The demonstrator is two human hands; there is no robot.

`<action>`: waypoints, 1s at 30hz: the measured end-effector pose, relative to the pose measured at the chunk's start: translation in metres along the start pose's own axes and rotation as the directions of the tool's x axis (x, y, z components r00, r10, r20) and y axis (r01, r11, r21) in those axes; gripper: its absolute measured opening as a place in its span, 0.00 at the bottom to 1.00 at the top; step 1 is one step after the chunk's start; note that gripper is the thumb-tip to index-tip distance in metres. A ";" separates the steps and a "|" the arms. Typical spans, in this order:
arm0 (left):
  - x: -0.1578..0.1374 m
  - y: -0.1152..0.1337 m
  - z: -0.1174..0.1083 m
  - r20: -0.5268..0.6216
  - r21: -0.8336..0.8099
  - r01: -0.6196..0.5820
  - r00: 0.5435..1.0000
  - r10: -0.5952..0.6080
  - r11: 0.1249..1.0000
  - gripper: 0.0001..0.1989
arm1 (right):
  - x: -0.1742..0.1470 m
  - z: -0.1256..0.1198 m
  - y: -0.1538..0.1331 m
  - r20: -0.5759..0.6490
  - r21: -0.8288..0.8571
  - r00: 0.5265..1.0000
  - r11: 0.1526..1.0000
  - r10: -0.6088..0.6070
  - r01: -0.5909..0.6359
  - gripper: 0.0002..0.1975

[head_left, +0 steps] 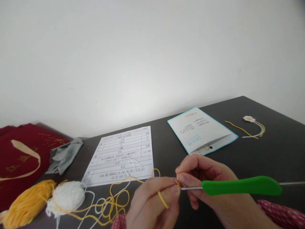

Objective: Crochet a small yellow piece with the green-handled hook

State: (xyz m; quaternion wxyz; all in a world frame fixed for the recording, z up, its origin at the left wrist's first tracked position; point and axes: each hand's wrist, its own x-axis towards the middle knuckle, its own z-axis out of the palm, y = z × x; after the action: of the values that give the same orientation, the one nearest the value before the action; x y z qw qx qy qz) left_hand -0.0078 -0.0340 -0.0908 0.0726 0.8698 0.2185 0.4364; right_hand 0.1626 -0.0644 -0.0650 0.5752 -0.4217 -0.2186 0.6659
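Dark matte surface (165,140) set against plain white wall (152,63) | fluffy yellow yarn skein (30,203) and white yarn ball (69,196) laid at left | small yellow yarn piece (179,183) pinched above surface in closed fingertip grip of left hand (147,198) and right hand (209,170) | smooth green-handled, metal-shafted crochet hook (240,186) seen across right hand

I have free passage over the bare table (164,143) between the printed sheet (121,152) and the pouch (202,130), and a wider opening on the right, between the pouch, the small flower (249,119) and the green hook handle (240,186). That handle bars my way across the near right. Near left, the yellow skein (28,203), white ball (69,197) and loose yellow yarn (105,208) would snag me. The wall (152,63) limits me on the far side.
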 end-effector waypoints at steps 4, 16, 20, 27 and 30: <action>0.002 0.004 0.013 -0.176 -0.141 0.090 0.978 -0.114 0.986 0.17 | 0.002 -0.004 -0.002 -0.002 -0.032 1.000 0.999 0.022 -0.022 0.16; 0.002 0.007 0.025 -0.234 -0.275 0.268 0.913 -0.335 0.923 0.13 | 0.008 -0.006 0.004 0.005 -0.054 0.999 0.997 -0.050 0.050 0.17; 0.003 0.007 0.026 -0.192 -0.358 0.301 0.903 -0.385 0.884 0.13 | 0.013 -0.011 0.008 0.033 -0.080 0.999 0.996 -0.043 0.045 0.19; 0.001 0.006 0.027 -0.156 -0.385 0.337 0.894 -0.420 0.859 0.13 | 0.020 -0.022 0.017 0.098 -0.096 0.994 0.994 -0.046 0.055 0.18; 0.002 0.007 0.027 -0.158 -0.384 0.343 0.890 -0.427 0.857 0.12 | 0.018 -0.020 0.015 0.085 -0.081 0.996 0.996 -0.021 0.028 0.19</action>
State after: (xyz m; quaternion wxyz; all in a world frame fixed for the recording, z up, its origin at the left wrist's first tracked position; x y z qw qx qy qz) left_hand 0.0169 -0.0376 -0.1036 0.2838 0.7229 0.3163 0.5448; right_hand 0.1704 -0.0552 -0.0929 0.5558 -0.4142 -0.2749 0.6663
